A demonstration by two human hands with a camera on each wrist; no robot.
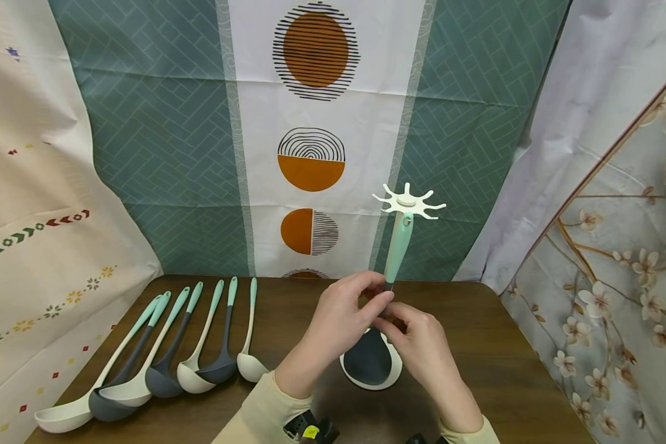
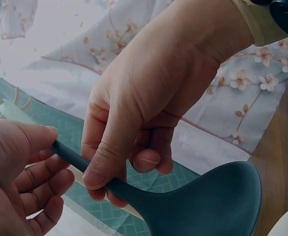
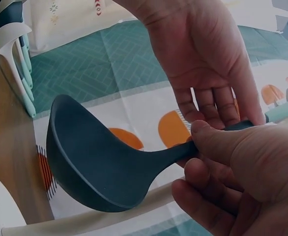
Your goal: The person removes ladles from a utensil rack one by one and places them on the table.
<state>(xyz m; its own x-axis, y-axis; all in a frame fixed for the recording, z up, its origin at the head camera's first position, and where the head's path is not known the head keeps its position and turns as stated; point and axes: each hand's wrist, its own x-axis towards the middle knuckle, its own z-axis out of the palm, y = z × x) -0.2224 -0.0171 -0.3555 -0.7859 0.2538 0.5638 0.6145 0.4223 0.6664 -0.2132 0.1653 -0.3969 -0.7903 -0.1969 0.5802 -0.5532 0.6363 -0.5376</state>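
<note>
Both hands hold a dark grey ladle with a mint-green handle, its bowl (image 1: 368, 357) hanging downward. My left hand (image 1: 346, 308) pinches the shaft just below the green handle (image 1: 399, 246). Lower down, nearer the bowl, my right hand (image 1: 419, 333) pinches the same shaft between thumb and fingers, as the right wrist view shows. Directly behind the ladle stands a white utensil stand with a star-shaped ring of hooks (image 1: 406, 200) on top and a round base (image 1: 373, 387). Its pole (image 3: 95, 210) is mostly hidden in the head view. Whether the handle's end touches a hook, I cannot tell.
Several ladles, white ones (image 1: 66, 414) and dark grey ones (image 1: 163, 381), lie side by side at the left of the brown wooden table (image 1: 494, 351), green handles pointing away. A patterned curtain (image 1: 161, 123) hangs behind the table, and flowered cloth (image 1: 605, 308) drapes on the right.
</note>
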